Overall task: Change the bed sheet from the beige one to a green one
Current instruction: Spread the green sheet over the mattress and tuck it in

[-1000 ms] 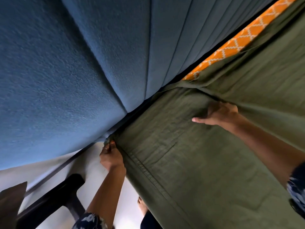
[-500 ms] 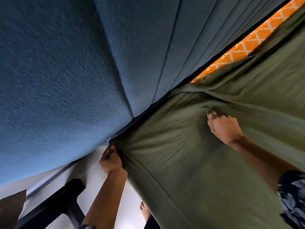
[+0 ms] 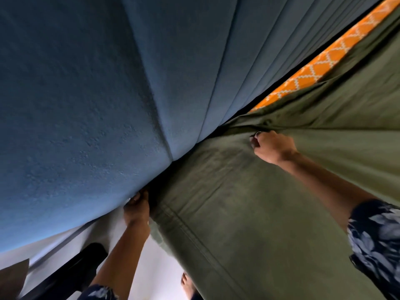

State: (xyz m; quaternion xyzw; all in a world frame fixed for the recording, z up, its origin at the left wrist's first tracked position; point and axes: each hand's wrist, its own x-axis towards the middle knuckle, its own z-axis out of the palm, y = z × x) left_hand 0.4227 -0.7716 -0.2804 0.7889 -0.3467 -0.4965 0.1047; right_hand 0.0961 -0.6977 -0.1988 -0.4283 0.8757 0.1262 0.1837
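The green sheet (image 3: 270, 213) covers the mattress corner beside the blue padded headboard (image 3: 97, 94). My left hand (image 3: 137, 207) grips the sheet's corner hem low at the gap between headboard and mattress. My right hand (image 3: 271, 146) is curled round a fold of the green sheet on top of the mattress, close to the headboard. Further along, a strip of orange patterned mattress (image 3: 320, 66) shows uncovered. No beige sheet is in view.
The white floor (image 3: 155, 265) lies below the bed's side. A dark furniture leg (image 3: 71, 271) stands at the lower left. A bare foot (image 3: 187, 286) shows beside the bed.
My right hand has moved up along the sheet toward the headboard, now bunching a fold there. My left hand stays at the corner, slightly deeper in the gap.
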